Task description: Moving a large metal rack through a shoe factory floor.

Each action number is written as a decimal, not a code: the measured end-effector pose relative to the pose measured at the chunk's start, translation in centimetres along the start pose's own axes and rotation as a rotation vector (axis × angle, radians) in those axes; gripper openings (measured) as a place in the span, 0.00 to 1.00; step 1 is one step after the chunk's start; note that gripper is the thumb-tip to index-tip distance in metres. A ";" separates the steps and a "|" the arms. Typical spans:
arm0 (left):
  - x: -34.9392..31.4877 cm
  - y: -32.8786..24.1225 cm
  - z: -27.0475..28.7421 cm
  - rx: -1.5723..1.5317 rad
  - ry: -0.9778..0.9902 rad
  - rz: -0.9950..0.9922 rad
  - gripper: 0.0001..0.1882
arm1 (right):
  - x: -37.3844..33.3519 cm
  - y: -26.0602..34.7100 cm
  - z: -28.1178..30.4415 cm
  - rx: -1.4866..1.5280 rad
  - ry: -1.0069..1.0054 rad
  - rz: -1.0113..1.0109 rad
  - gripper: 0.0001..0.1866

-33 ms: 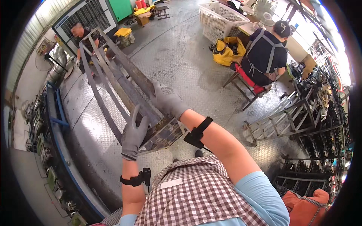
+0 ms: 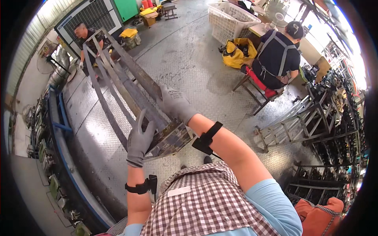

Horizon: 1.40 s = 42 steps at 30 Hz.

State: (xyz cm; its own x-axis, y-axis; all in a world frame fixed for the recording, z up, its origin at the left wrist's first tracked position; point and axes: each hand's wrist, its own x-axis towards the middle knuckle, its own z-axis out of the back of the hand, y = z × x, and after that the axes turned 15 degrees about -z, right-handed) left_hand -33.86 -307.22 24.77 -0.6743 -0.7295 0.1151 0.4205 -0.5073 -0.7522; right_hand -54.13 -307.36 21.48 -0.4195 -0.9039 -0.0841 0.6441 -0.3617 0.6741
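A long, worn grey metal frame (image 2: 130, 84) with several parallel rails stretches from in front of me toward the far left, and its near end is a boxy, scuffed panel (image 2: 173, 139). My left hand (image 2: 140, 141), in a grey glove, grips the left side near that end; its thumb and a finger form a V over the edge, while other fingers are partly hidden. Farther along the right rail, my gloved right hand (image 2: 176, 104) is closed around the metal. At the frame's far end a person (image 2: 87, 37) bends low beside it.
On the right another person (image 2: 279, 55) sits on a stool, near a yellow bag (image 2: 238, 53) and a white plastic basket (image 2: 230, 23). Metal racks (image 2: 303, 124) crowd the right side. A blue-edged conveyor-like line (image 2: 63, 145) runs along the left. The floor (image 2: 185, 51) is patterned metal plate.
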 end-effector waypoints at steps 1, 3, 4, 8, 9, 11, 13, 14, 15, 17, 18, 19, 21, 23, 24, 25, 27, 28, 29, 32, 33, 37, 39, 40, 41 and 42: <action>0.0 -0.2 0.2 0.000 -0.002 0.002 0.30 | -0.5 0.2 0.4 -0.032 -0.054 -0.035 0.27; 0.0 -0.5 0.3 0.002 0.038 0.081 0.31 | -1.3 0.7 1.2 -0.064 -0.107 -0.057 0.29; 0.0 -0.6 0.3 0.006 0.025 0.082 0.31 | -1.4 1.0 1.6 -0.088 -0.070 -0.120 0.29; -0.1 0.0 0.3 0.003 -0.017 -0.039 0.30 | -1.2 1.8 1.9 -0.042 -0.045 -0.138 0.29; -0.2 0.3 0.4 0.009 -0.018 -0.051 0.30 | -0.9 1.8 1.7 -0.030 -0.061 -0.053 0.29; -0.4 0.9 0.4 -0.015 -0.035 -0.101 0.30 | -0.6 1.0 1.4 -0.059 0.007 -0.138 0.30; -0.3 1.4 0.5 -0.062 -0.062 -0.097 0.31 | -0.5 0.4 0.4 -0.019 -0.044 -0.041 0.29; -0.3 1.6 0.5 -0.097 -0.049 -0.087 0.31 | -0.4 0.1 0.0 0.007 -0.095 -0.020 0.29; -0.3 1.7 0.4 -0.085 -0.029 -0.084 0.31 | -0.2 0.2 -0.5 0.042 -0.122 0.071 0.29; -0.3 1.8 0.4 -0.173 -0.060 -0.084 0.31 | -0.2 -0.4 -0.5 0.022 -0.061 -0.014 0.29; -0.4 1.8 0.5 -0.167 -0.048 -0.083 0.30 | -0.3 -0.6 -0.2 0.016 -0.028 -0.051 0.29; -0.4 1.7 0.5 -0.131 -0.031 -0.085 0.30 | -0.4 -0.6 -0.2 0.009 -0.013 -0.068 0.29; -0.6 1.6 0.5 -0.194 -0.042 -0.059 0.30 | -0.5 -0.3 -0.1 0.020 -0.018 -0.073 0.29; -0.7 1.6 0.4 -0.222 -0.055 -0.032 0.30 | -0.8 0.1 0.0 0.046 -0.055 -0.085 0.28; -0.6 1.5 0.4 -0.249 -0.046 -0.065 0.29 | -0.9 0.4 0.1 0.056 -0.050 -0.034 0.28; -0.8 1.6 0.7 -0.239 -0.050 -0.098 0.29 | -1.0 0.7 0.2 0.160 -0.052 0.022 0.29; -0.9 1.5 1.1 -0.301 -0.113 -0.077 0.28 | -0.9 1.5 0.4 0.170 -0.024 -0.017 0.29; -0.9 1.5 1.2 -0.276 -0.086 -0.075 0.28 | -0.9 1.6 0.5 0.082 -0.029 -0.053 0.28; -0.9 1.5 1.6 -0.216 -0.041 -0.058 0.28 | -0.9 1.8 0.6 0.008 0.004 -0.142 0.27; -0.8 1.6 2.0 -0.322 0.011 0.035 0.29 | -1.2 1.9 0.4 0.065 0.054 -0.117 0.28; -0.7 1.7 2.2 -0.338 0.002 0.067 0.30 | -1.1 2.1 -0.1 0.102 0.042 -0.176 0.29; -0.3 2.3 2.0 -0.331 0.032 0.064 0.30 | -0.5 1.7 -0.2 0.172 0.082 -0.083 0.30; -0.1 2.8 1.9 -0.326 0.036 0.078 0.30 | -0.2 1.7 -0.4 0.132 0.074 -0.093 0.30; 0.0 3.0 1.8 -0.344 0.015 0.054 0.30 | 0.0 1.7 -0.5 0.115 0.061 -0.110 0.30; 0.0 3.0 1.7 -0.352 0.015 0.064 0.29 | -0.1 1.7 -0.5 0.112 0.063 -0.106 0.30; 0.0 3.1 1.6 -0.369 0.025 0.080 0.29 | 0.1 1.7 -0.4 0.125 0.075 -0.106 0.30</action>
State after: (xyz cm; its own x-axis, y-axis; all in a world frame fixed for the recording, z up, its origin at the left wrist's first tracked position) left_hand -31.56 -309.57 23.48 -0.6647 -0.7463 0.0339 0.2283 -0.2462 -0.9420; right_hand -52.78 -308.15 22.34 -0.4288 -0.8784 -0.2108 0.5122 -0.4287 0.7443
